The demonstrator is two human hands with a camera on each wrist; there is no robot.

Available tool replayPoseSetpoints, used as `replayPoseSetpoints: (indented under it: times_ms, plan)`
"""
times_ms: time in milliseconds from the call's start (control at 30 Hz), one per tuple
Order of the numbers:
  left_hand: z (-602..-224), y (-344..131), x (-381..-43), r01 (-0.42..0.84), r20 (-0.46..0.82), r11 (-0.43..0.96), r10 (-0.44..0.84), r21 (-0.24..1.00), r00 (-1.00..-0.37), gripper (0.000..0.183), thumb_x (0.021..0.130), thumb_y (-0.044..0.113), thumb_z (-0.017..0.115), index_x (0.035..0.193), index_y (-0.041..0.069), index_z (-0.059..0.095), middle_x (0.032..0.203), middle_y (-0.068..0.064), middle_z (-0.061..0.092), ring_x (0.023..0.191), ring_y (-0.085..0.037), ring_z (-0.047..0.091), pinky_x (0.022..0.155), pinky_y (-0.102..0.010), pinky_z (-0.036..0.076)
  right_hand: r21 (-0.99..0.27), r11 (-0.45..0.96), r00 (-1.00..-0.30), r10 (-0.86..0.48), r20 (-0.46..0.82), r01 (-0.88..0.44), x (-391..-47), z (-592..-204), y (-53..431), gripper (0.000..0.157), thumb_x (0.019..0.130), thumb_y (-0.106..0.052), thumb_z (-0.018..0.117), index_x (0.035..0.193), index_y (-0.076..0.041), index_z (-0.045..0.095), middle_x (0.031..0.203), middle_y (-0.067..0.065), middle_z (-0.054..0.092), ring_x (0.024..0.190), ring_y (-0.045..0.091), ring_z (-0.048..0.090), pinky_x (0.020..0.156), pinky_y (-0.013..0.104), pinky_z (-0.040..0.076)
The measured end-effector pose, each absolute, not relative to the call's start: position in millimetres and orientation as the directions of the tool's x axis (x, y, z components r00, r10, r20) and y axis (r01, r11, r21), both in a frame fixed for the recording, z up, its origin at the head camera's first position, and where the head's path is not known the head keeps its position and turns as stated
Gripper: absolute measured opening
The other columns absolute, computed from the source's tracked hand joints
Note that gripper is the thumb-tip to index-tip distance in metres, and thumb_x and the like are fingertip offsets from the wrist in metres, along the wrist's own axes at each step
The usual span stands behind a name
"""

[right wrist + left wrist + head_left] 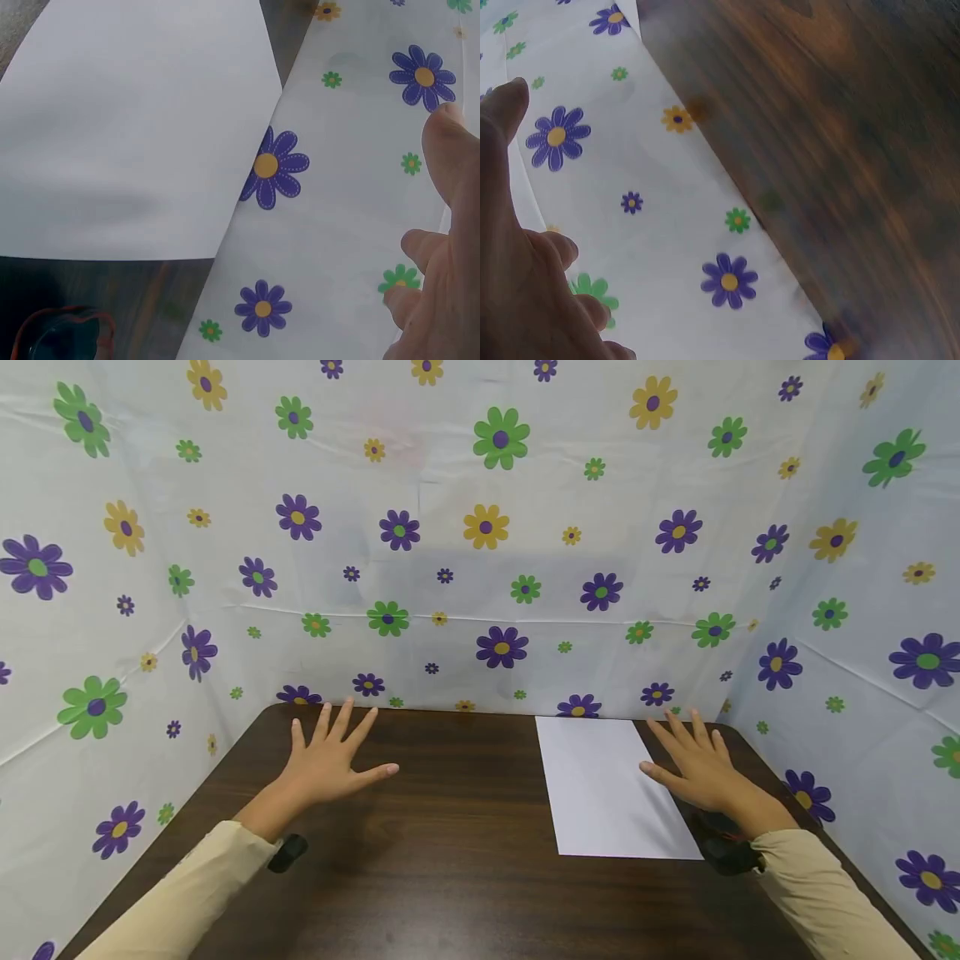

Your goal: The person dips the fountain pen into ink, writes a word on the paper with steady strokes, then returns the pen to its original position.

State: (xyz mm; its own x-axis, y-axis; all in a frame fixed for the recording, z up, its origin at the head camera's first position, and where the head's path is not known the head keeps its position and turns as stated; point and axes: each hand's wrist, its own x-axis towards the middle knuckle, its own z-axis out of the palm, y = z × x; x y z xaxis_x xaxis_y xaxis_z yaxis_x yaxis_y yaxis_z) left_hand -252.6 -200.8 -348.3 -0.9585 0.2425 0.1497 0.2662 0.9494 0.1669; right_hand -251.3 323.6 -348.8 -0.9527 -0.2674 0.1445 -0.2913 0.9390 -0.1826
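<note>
My left hand [322,768] is held over the left part of the dark table, palm down, with fingers and thumb spread and nothing in it. Its fingers [592,311] show along the left edge of the left wrist view. On the other side, my right hand [701,768] is spread wide too, holding nothing, and overlaps the right edge of a white sheet of paper [607,785]. The sheet [135,135] lies flat at the right of the table, reaching its far edge. Low in the right wrist view is a dark rounded thing with a reddish rim [64,337], partly cut off.
The brown wood-grain table [450,810] has rounded far corners. White cloth printed with purple, green and yellow flowers [450,585] hangs along its back and both sides. Black wrist cameras [288,853] sit by the beige sleeves [187,889].
</note>
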Motion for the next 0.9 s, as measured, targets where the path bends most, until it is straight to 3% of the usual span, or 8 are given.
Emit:
replayPoseSetpoints:
  times_ms: [433,767,900]
  plan:
    - [-369.3,-145.5,-267.5,0.359,0.122,0.913,0.341,0.195,-0.932,0.097,0.081,0.078,0.047,0.155,0.025,0.015,0.161,-0.014,0.0,0.144,-0.044,-0.004,0.103,-0.072,-0.011,-0.245,0.943,-0.971,-0.198,0.134,-0.226,-238.5,-358.2,357.0,0.08,0.095,-0.052,0.049,0.152,-0.005,0.018,0.153,0.034,0.006,0.137,0.055,-0.017,0.1,0.075,-0.009]
    - [-395.1,-77.9,-278.6,0.441,0.059,0.87,0.439,0.222,-0.896,0.096,0.08,0.081,0.041,0.155,0.031,0.009,0.162,-0.008,-0.001,0.146,-0.039,-0.006,0.107,-0.069,-0.008,-0.293,0.936,-0.977,-0.162,0.142,-0.197,-217.1,-375.4,406.0,0.075,0.099,-0.044,0.044,0.152,0.0,0.013,0.147,0.042,0.011,0.129,0.068,-0.007,0.089,0.084,0.004]
    - [-404.2,-48.6,-280.4,0.472,0.019,0.85,0.481,0.235,-0.876,0.097,0.08,0.082,0.04,0.155,0.031,0.007,0.162,-0.004,-0.003,0.147,-0.034,-0.006,0.108,-0.068,-0.007,-0.376,0.904,-0.976,-0.157,0.152,-0.204,-207.6,-386.5,424.7,0.073,0.1,-0.038,0.043,0.149,0.008,0.014,0.142,0.049,0.011,0.127,0.07,-0.008,0.093,0.081,-0.003]
